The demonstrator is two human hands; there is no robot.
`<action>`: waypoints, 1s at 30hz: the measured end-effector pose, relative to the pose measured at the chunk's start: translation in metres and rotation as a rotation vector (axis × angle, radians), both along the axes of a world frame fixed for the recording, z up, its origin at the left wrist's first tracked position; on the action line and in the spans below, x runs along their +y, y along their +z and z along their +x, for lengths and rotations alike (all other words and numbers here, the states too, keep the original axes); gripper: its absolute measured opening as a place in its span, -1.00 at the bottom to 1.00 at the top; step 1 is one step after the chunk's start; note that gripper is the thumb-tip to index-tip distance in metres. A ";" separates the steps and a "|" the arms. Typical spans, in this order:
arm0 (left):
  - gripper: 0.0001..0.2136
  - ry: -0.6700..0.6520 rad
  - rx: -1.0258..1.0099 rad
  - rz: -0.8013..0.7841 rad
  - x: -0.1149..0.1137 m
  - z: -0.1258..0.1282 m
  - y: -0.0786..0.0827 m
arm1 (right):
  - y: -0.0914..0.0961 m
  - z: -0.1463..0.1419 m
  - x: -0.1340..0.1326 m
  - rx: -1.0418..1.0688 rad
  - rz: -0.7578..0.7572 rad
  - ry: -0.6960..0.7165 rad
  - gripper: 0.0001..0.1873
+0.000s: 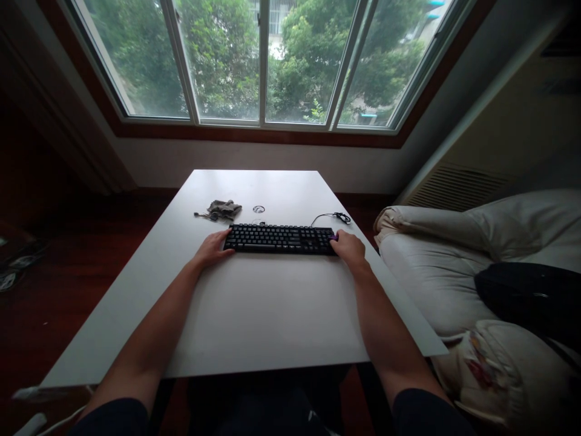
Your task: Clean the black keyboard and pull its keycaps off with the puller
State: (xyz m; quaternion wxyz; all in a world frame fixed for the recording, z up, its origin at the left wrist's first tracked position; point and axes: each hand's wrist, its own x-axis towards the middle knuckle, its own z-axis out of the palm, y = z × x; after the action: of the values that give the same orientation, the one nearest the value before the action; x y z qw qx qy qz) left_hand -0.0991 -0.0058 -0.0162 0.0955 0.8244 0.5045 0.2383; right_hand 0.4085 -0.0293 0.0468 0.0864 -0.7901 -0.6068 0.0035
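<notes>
Left hand (211, 248), in the head view, is clamped across the left end of the one black keyboard (281, 239), thumb at the near corner and fingers at the far one. Right hand (350, 249) is curled against the keyboard's right end; a speck of purple (334, 237) shows by its fingertips, too small to name, and I cannot tell whether that grip closes on it or on the keyboard. Both palms are hidden, and both dark sleeves are cut off by the lower edge. The keyboard lies on a white table (272, 303).

Beyond its left end sits one crumpled grey cloth (224, 209), with a thin dark-tipped piece (200, 214) poking out leftward, partly covered. Beyond the keyboard's middle are one round thing (258, 209), hard to make out, and one small dark bit (262, 224), half hidden by the keyboard's back edge. Beyond the right end is one bunched cable (341, 218), its lead dropping out of sight behind the keyboard.

Well to the right, a pale sofa (422, 272) bears one dark bag-like bundle (531, 293), contents hidden; both run off the frame. Farther beyond the keyboard, a window (263, 60) shows four panes, cut off above.
</notes>
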 end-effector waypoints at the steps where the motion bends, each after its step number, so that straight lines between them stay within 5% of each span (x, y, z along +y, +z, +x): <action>1: -0.23 0.001 0.002 -0.003 0.000 0.000 0.000 | 0.000 -0.004 -0.001 -0.004 -0.034 0.024 -0.71; 8: -0.24 0.014 -0.011 -0.021 -0.001 0.002 0.003 | 0.006 -0.033 -0.004 0.145 -0.102 0.333 -0.82; 15: -0.24 0.008 0.005 -0.023 -0.002 0.001 0.003 | 0.006 0.005 -0.001 -0.017 -0.069 0.002 -0.67; 21: -0.24 0.013 0.008 -0.033 -0.003 0.003 0.006 | -0.006 -0.006 -0.002 -0.007 -0.117 0.164 -0.72; 26: -0.23 0.014 0.006 -0.033 -0.003 0.004 0.007 | -0.004 -0.032 -0.004 0.158 -0.106 0.448 -0.80; 30: -0.23 0.006 -0.003 -0.031 -0.003 0.002 0.006 | 0.002 -0.022 -0.002 0.160 0.122 0.312 -0.77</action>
State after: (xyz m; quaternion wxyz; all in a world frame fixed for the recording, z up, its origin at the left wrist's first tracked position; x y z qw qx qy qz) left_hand -0.0972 -0.0090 -0.0104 0.1084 0.8209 0.5104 0.2322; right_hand 0.3865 -0.0309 0.0483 0.1805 -0.6768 -0.7124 0.0427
